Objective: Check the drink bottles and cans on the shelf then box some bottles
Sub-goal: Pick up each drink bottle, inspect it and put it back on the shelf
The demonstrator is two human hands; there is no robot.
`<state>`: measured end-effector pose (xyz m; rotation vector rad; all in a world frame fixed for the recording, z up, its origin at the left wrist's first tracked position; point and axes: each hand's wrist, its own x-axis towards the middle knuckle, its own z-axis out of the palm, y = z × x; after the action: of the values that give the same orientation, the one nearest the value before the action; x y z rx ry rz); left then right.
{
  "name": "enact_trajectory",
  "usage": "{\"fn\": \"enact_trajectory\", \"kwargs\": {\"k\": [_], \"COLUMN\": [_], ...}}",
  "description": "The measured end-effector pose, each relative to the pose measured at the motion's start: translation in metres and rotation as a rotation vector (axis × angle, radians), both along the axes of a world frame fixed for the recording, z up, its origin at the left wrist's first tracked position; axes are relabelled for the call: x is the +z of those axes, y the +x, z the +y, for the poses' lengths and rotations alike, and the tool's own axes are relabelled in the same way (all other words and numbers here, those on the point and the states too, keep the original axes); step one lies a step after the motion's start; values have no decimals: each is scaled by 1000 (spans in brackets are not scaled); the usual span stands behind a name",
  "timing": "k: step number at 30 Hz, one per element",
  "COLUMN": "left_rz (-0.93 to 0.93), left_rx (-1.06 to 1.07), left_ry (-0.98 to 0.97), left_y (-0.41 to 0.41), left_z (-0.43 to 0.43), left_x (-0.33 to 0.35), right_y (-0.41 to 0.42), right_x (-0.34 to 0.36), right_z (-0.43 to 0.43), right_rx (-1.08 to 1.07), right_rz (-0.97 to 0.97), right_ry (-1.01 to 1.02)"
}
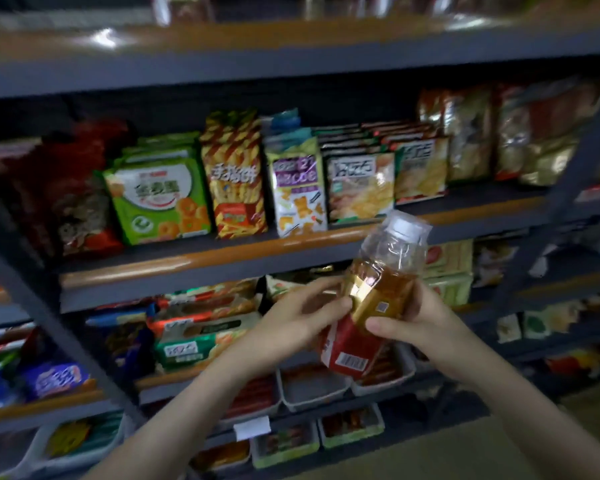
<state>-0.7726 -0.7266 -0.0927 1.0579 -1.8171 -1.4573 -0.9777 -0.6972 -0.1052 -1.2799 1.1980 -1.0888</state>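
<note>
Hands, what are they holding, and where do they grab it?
Both hands hold one tilted tea-coloured bottle by its labelled middle: the left hand on its left side, the right hand on its right.

Light dim and cool overall. Glare is noted on the glossy edge of the top shelf and on the gold label of the bottle. Deep shadow is seen beneath each board. Motion blur is heaviest at the edges; the central snack packets are rendered sharpest. Straight lines are bowed by wide-angle distortion.
</note>
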Motion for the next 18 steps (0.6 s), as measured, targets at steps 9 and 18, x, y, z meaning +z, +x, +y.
{"fn": "enact_trajectory", "kwargs": {"k": [9,18], "left_rz": [-270,-235], "left_rx": [176,463], "left_ry": [-1091,-1505], "left_y": [-225,-474], "left_z": [-41,-76], "left_x": [134,201], "right_y": [-215,-419], "right_x": [120,192], "right_z": [7,-13], "right_rx": [-403,-690], "right_rz": [163,243], "right_ry": [-453,-827]}}
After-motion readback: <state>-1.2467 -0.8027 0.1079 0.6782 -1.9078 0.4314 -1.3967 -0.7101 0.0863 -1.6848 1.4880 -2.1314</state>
